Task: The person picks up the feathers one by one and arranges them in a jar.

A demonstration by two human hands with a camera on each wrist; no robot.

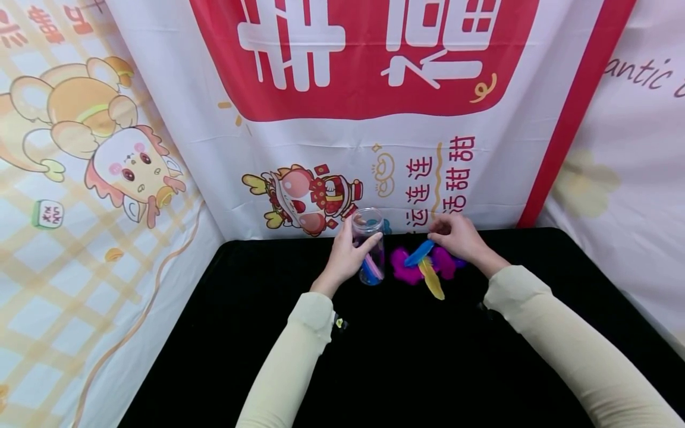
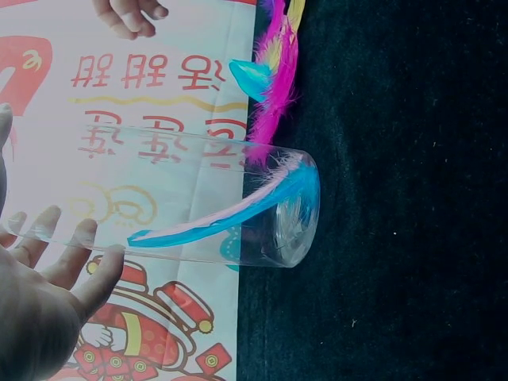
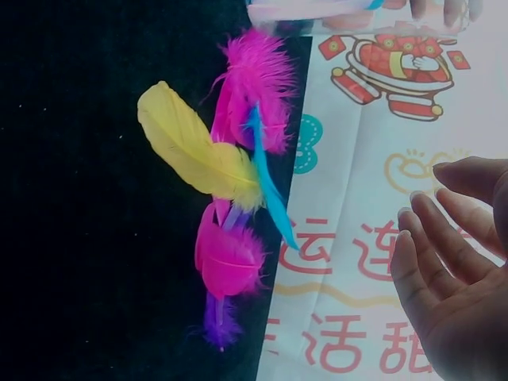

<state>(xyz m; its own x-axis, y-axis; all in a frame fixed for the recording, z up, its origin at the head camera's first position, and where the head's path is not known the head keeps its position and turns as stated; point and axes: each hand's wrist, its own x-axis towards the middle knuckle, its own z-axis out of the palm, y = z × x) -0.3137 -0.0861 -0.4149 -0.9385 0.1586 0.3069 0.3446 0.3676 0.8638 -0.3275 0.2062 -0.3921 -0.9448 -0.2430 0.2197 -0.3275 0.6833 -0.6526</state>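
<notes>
My left hand point(image 1: 343, 254) grips a clear cylindrical jar point(image 1: 377, 254), which stands upright on the table with its open top facing up. Inside it, a light pink feather and a blue feather point(image 2: 214, 225) lean against the wall. To the jar's right lies a pile with a yellow feather point(image 3: 178, 139), magenta feathers point(image 3: 230, 258), a thin blue feather point(image 3: 272, 194) and a purple feather point(image 3: 221, 321). Just above this pile hovers my right hand point(image 1: 461, 239). In the right wrist view its fingers are loosely bent, and nothing sits between them.
A black cloth point(image 1: 257, 333) covers the table. Behind its far edge hangs a white and red printed banner point(image 1: 321, 137). Printed cloths hang at the left point(image 1: 64, 249) and right point(image 1: 631, 238) sides. A small dark object point(image 1: 340, 323) shows beside the left cuff.
</notes>
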